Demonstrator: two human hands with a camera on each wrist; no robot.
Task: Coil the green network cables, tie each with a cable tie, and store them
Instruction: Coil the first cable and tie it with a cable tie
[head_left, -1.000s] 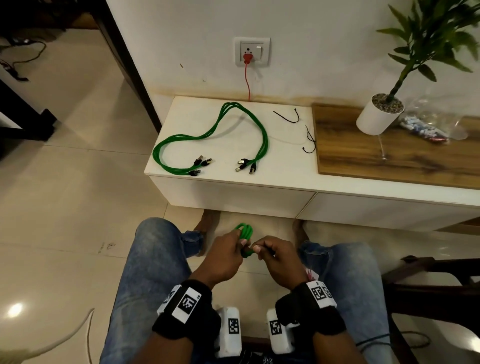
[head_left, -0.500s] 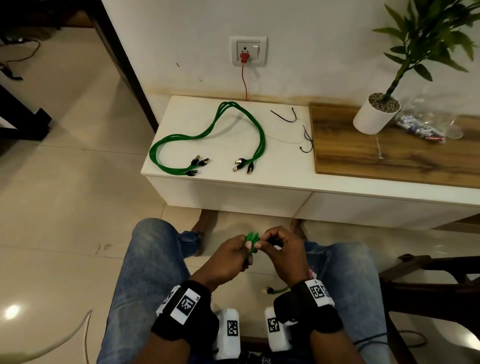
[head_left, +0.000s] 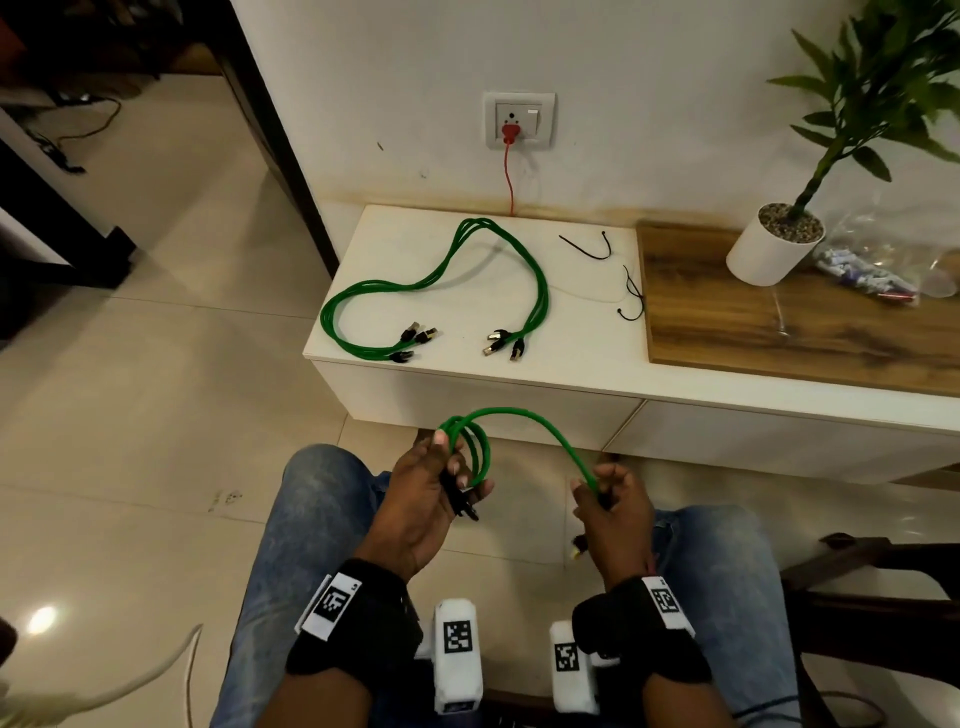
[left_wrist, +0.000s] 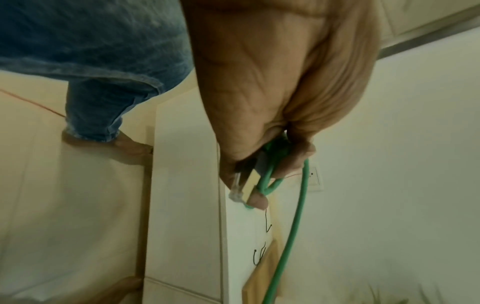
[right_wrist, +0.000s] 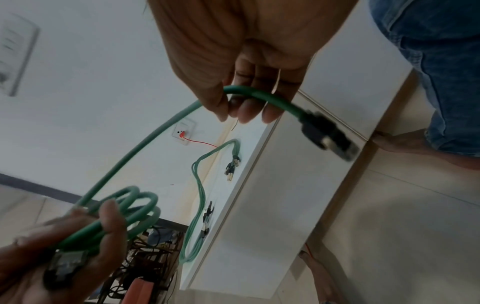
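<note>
Low white cabinet against a white wall, beige tiled floor around it; landmark = the cabinet. On the wall above its back edge, one wall socket with a red plug and one red cord dropping to the top. Right part of the cabinet top carries one wooden board; on the board one white plant pot and one clear plastic bag just beside the pot. On the white part of the top: loose green cables lying together in a curved run, three strands as far as I can tell, with three connectors at the left end and three at the right end near the front edge. Two black cable ties between those cables and the board, well apart from the hands. In front of the cabinet, a seated person in jeans, one green cable held over the lap. Left hand, fingers curled round about three small loops plus one connector. Right hand, thumb and fingers pinching the free end, its black connector sticking out past the fingers. Cable arcs between the two hands, hands apart. Dark furniture and a cord on the floor far left of the cabinet.
</note>
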